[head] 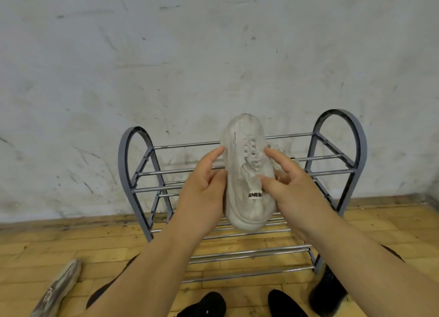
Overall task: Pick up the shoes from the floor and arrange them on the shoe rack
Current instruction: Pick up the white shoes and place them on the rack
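A white sneaker (247, 171) with a black heel tag points toe-first toward the wall over the top tier of the grey shoe rack (337, 131). My left hand (202, 188) holds its left side, index finger stretched along the upper. My right hand (292, 186) grips the right side, thumb pressed on the tongue. Part of a second white shoe (283, 154) shows behind my right fingers on the top tier. A camouflage-patterned shoe (59, 290) lies on the floor at the lower left. A black shoe (329, 290) stands by the rack's front right leg.
The rack has several tiers of metal rods and stands against a scuffed white wall (166, 67) on a wooden floor (47, 240). My own feet in black shoes (204, 305) show at the bottom edge.
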A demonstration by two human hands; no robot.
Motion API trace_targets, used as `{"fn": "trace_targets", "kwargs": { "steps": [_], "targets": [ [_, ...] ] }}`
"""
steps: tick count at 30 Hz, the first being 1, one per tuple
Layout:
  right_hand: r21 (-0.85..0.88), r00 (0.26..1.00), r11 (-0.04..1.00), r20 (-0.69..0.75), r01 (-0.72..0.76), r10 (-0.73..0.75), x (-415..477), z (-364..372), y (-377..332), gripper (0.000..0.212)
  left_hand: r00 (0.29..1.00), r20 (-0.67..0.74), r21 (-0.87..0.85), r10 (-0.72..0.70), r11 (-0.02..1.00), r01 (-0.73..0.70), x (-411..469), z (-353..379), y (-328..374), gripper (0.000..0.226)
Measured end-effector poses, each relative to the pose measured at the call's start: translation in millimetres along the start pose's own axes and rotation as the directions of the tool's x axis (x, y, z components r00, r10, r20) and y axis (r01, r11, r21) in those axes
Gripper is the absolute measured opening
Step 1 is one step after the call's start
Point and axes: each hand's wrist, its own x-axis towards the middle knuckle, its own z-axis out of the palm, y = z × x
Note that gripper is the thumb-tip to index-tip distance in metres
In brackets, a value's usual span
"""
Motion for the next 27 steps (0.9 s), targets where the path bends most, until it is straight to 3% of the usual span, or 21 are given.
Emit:
{"fn": "trace_targets", "kwargs": {
  "steps": [3,5,7,10,15,19,24,27],
  "targets": [
    [-0.083,0.997,0.995,-0.053,0.052,-0.056,-0.3,1.2,-0.2,0.056,0.991,0.105,-0.067,-0.08,0.994,0.088,-2.2,-10.2,-2.6,0.046],
    [-0.112,0.995,0.992,-0.064,0.063,-0.071,0.6,1.1,0.3,0.056,0.957,0.254,-0.096,-0.139,0.981,0.168,-6.3,-15.6,-3.0,0.069],
    [-0.153,0.996,0.986,-0.053,0.06,-0.069,2.5,1.7,-0.1,0.053,0.939,0.304,-0.096,-0.161,0.975,0.199,-9.0,-16.8,-6.6,0.088],
    [-0.322,0.993,0.944,-0.063,0.072,-0.098,10.2,-2.6,-3.6,0.046,0.96,0.199,-0.161,-0.195,0.96,0.229,-4.8,-17.4,-13.6,0.087],
    [-0.672,0.958,0.739,-0.24,-0.046,-0.158,36.5,-29.8,6.4,0.049,0.969,0.087,-0.161,-0.231,0.957,0.243,9.3,-27.1,-25.0,0.084],
    [-0.606,0.956,0.778,-0.292,-0.169,-0.02,49.9,-37.6,14.4,0.053,0.961,0.069,-0.164,-0.269,0.947,0.277,21.1,-29.5,-38.0,0.08],
    [-0.524,0.958,0.832,-0.285,-0.182,0.03,48.1,-29.5,14.3,0.054,0.941,0.061,-0.244,-0.333,0.909,0.338,32.3,-21.3,-49.4,0.078],
    [-0.464,0.97,0.867,-0.231,-0.183,0.082,45.0,-23.0,17.0,0.059,0.946,-0.02,-0.166,-0.323,0.934,0.315,36.3,-16.6,-52.5,0.073]
  ]
}}
